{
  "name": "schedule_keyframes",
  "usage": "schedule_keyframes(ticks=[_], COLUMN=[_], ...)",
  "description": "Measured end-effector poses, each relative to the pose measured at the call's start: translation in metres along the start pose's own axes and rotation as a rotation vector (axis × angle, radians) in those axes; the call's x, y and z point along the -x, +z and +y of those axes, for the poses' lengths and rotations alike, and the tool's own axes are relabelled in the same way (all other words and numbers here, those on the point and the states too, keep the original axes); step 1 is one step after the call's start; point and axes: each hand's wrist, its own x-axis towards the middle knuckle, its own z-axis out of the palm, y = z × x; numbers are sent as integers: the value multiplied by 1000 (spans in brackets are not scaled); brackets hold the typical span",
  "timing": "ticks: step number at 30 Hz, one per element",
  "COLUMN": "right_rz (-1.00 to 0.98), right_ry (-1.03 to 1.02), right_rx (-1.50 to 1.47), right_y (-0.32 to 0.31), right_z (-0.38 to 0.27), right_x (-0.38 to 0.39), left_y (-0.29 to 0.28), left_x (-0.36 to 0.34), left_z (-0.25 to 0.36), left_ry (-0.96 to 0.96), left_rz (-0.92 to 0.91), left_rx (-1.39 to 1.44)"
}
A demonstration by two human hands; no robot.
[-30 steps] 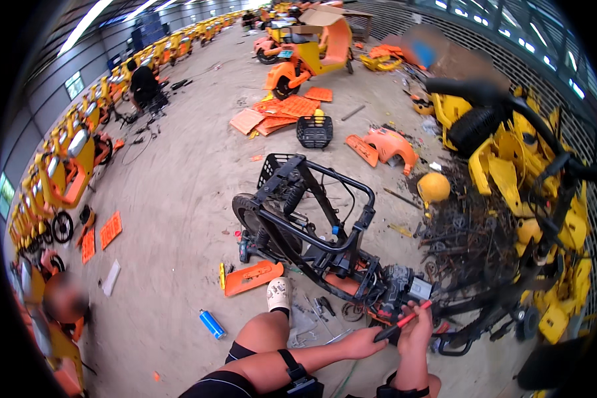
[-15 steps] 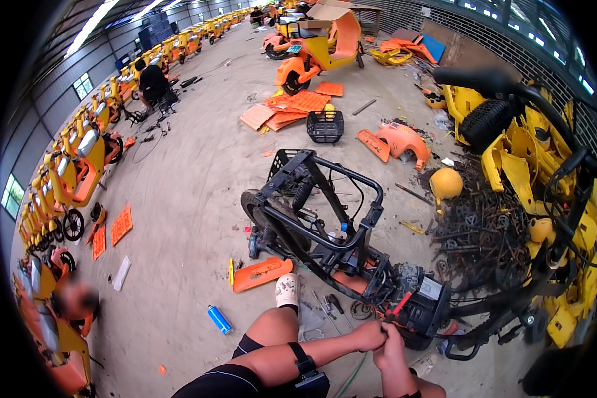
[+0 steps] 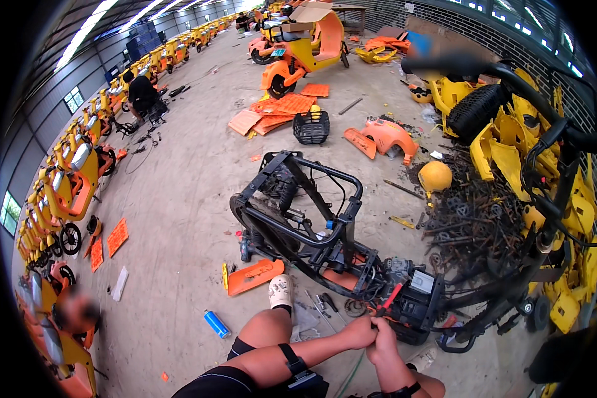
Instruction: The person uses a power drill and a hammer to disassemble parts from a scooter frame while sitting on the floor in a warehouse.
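My left hand (image 3: 359, 332) and my right hand (image 3: 383, 345) meet just in front of the stripped scooter frame (image 3: 312, 232). Both are closed, fingers together; what they grip is too small and covered to name. Right beyond them a red-handled tool (image 3: 391, 298) slants up against the black front part of the frame, and whether my fingers touch it I cannot tell. The frame lies low on the floor, with its wheel (image 3: 262, 222) toward the far left and the handlebar (image 3: 504, 74) arching up at the right.
Screwdrivers (image 3: 329, 303), an orange panel (image 3: 255, 276) and a blue cylinder (image 3: 217, 324) lie by my leg. Right of the frame, dark metal parts (image 3: 477, 229) are heaped beside yellow body panels (image 3: 567, 298). A co-worker (image 3: 142, 95) crouches near the row of scooters (image 3: 69, 189).
The whole view has shifted slightly, moving the frame and floor items left in the picture. My hands stay closed together at about the same place by the frame.
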Motion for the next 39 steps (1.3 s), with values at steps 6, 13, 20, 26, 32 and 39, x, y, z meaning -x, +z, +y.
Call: schedule_keyframes(ticks=[6, 13, 20, 26, 32, 39], right_rz=[13, -34, -172, -112, -122, -113], right_ry=[58, 53, -19, -53, -55, -21], right_rx=[-6, 88, 143, 238, 513, 503], right_y=[-12, -7, -7, -12, -22, -48], right_z=[5, -4, -21, -45, -78, -86], right_x=[0, -3, 10, 11, 21, 25], left_y=[7, 12, 0, -22, -90, -191], left_x=[2, 24, 56, 67, 75, -7], left_z=[-5, 0, 12, 28, 109, 119], left_ry=[-54, 51, 256, 478, 444, 575], left_rz=[-53, 70, 32, -94, 219, 908], left_rx=[-81, -218, -241, -562, -508, -514])
